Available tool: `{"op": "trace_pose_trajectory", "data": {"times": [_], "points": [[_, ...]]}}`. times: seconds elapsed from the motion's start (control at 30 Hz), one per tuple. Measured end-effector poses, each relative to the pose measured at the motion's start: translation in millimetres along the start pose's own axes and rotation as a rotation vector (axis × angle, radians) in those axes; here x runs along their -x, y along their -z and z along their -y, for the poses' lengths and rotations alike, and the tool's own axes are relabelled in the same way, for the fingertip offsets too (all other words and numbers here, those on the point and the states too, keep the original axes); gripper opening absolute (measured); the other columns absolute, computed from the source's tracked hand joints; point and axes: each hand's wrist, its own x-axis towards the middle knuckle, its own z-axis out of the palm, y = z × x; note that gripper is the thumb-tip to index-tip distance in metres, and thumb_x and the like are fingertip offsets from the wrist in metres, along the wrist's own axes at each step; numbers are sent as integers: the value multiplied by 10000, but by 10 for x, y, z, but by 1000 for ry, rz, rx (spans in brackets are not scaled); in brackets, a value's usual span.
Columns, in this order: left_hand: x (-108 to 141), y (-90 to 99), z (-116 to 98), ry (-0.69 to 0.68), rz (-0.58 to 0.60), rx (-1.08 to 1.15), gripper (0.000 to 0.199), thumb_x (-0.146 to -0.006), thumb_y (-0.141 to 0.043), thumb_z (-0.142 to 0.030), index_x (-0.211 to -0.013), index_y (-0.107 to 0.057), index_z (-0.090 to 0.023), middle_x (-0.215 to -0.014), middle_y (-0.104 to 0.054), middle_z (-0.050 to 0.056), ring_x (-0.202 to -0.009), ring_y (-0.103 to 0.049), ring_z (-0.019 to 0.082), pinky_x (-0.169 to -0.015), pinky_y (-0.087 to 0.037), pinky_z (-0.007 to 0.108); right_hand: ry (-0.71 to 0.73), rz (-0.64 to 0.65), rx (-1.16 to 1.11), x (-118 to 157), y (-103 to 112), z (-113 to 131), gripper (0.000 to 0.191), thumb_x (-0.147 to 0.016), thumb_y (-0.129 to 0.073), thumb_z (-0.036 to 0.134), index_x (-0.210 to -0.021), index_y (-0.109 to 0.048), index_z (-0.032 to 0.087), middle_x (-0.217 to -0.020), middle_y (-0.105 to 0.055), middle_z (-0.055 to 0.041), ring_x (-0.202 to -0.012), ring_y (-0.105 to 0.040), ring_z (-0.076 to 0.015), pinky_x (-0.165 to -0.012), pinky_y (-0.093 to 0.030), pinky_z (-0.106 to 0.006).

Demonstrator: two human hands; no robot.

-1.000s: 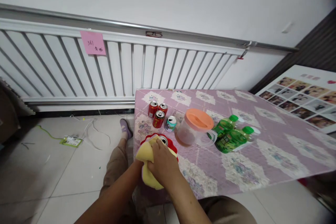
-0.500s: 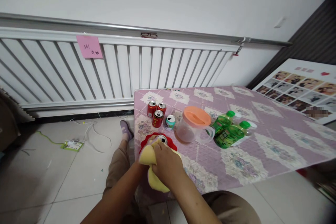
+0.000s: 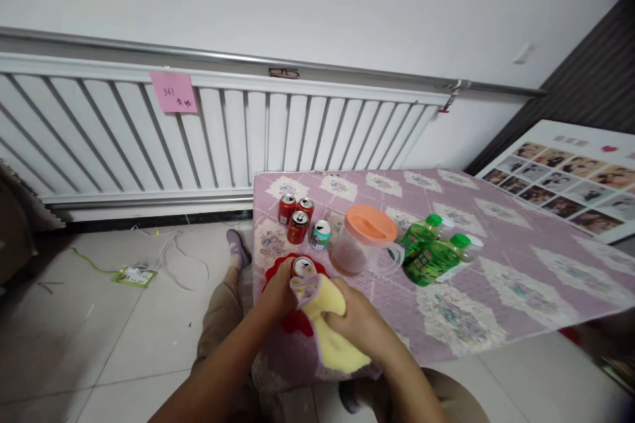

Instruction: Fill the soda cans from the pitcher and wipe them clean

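Note:
My left hand (image 3: 278,292) is closed around the side of a drink can (image 3: 302,267), whose silver top shows above my fingers. That can stands over a red scalloped mat (image 3: 296,322) at the table's near left corner. My right hand (image 3: 358,317) grips a yellow cloth (image 3: 337,340) with a purple edge. The cloth's upper end bunches against the near side of the can, and its lower end hangs toward me. Just beyond stand red cans (image 3: 297,227) and a teal-and-white can (image 3: 321,235), their tops facing up.
A clear pitcher (image 3: 347,252) with an orange lid stands right of the cans. Green-labelled bottles (image 3: 432,260) lie beyond it on the flowered tablecloth (image 3: 461,310). A white radiator (image 3: 297,129) lines the wall behind. Left on the floor is a power strip (image 3: 135,275) with cables.
My right hand has moved right with the cloth, which has opened out downward. My left hand, earlier mostly hidden behind the cloth, now shows on the can's left side.

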Motion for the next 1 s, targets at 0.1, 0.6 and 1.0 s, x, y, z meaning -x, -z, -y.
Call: {"op": "trace_pose_trajectory", "data": {"times": [0.1,0.6,1.0], "points": [[13,6,-9,-4,0,-23,727,-642,-776,-174,-1298,-465,-214,-1256,-607,88,-1146,-597,248,-1002,-469,387,-128,-179,-90,-52,146,-209,466,-733,-546,258,-1195,-561,196,-1002,-708,-44,-888,-658,-228,-789,-500,-336],[6,-20,53,55,9,-44,761,-644,-780,-185,-1320,-429,-208,-1272,-597,101,-1172,-588,263,-1008,-451,409,95,-33,682,-913,43,243,495,-893,-467,138,-1340,-541,335,-1262,-574,-95,-1108,-538,-269,-800,-446,-331],[7,-27,69,35,-2,-49,802,-638,-777,-167,-1352,-415,-220,-1310,-567,105,-1222,-558,273,-1053,-430,430,-7,37,716,-679,160,100,407,-873,-443,69,-1226,-591,207,-1150,-635,-123,-1048,-564,-254,-821,-434,-340]]}}
